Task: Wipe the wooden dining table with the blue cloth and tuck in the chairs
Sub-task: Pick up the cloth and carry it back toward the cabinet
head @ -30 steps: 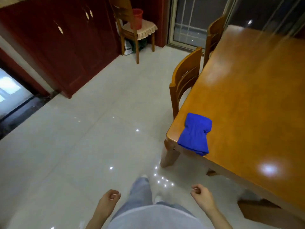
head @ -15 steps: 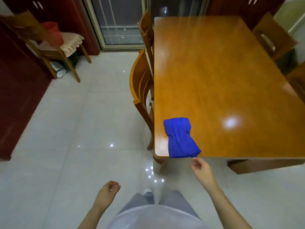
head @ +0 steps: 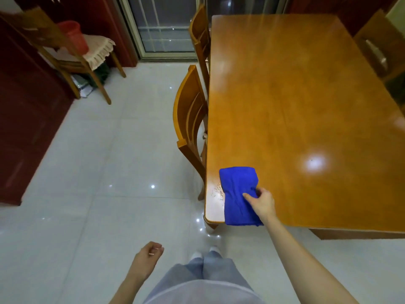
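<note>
One blue cloth lying at bench 7 o'clock corner; right grip pinching its edge, likely readying wipe; left grip hanging loosely curled, idle.

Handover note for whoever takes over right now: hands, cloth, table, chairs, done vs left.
Left hand: hangs loosely curled, holds nothing.
Right hand: grips the blue cloth at its right edge.
The cloth lies folded on the near left corner of the wooden table, with its near end at the table's edge.
The near left chair and far left chair stand along the table's left side. The right chair is on the opposite side.
Done: cloth grasped; no wiping shown.
Left: wipe the whole top, then tuck in the chairs.
</note>
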